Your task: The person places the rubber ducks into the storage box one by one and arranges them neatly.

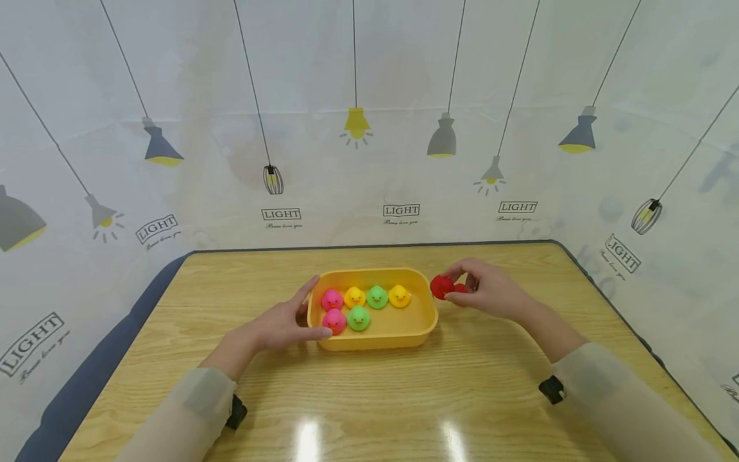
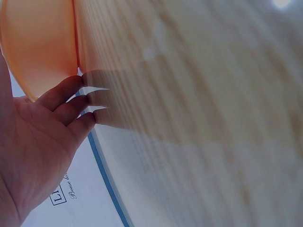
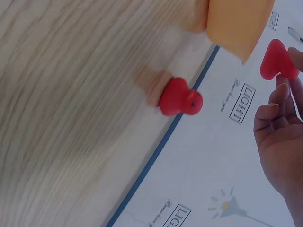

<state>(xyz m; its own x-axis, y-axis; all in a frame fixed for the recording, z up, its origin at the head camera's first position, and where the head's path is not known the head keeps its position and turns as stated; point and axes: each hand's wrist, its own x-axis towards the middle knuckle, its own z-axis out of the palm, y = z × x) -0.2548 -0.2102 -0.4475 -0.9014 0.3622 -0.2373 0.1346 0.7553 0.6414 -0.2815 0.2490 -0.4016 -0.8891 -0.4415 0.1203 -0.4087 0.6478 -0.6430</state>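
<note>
A yellow plastic tray [image 1: 372,343] stands on the table with several small toy ducks inside: pink [image 1: 332,299], yellow [image 1: 399,296] and green [image 1: 377,296] ones. At its left end, my left hand [image 1: 283,326] spans the tray, thumb along the front rim. Three fairly straight fingers [image 2: 68,90] reach down by the tray wall in the left wrist view. My right hand [image 1: 493,290] pinches a red toy duck [image 1: 442,287] just off the tray's right end. Behind that hand, partly hidden in the head view, a second red duck [image 3: 177,97] sits on the table.
The wooden table [image 1: 369,398] ends at a dark blue edge [image 1: 369,246]. Around its back and sides hangs a pale curtain [image 1: 323,64] printed with lamps. Both wrists carry small black bands [image 1: 552,389].
</note>
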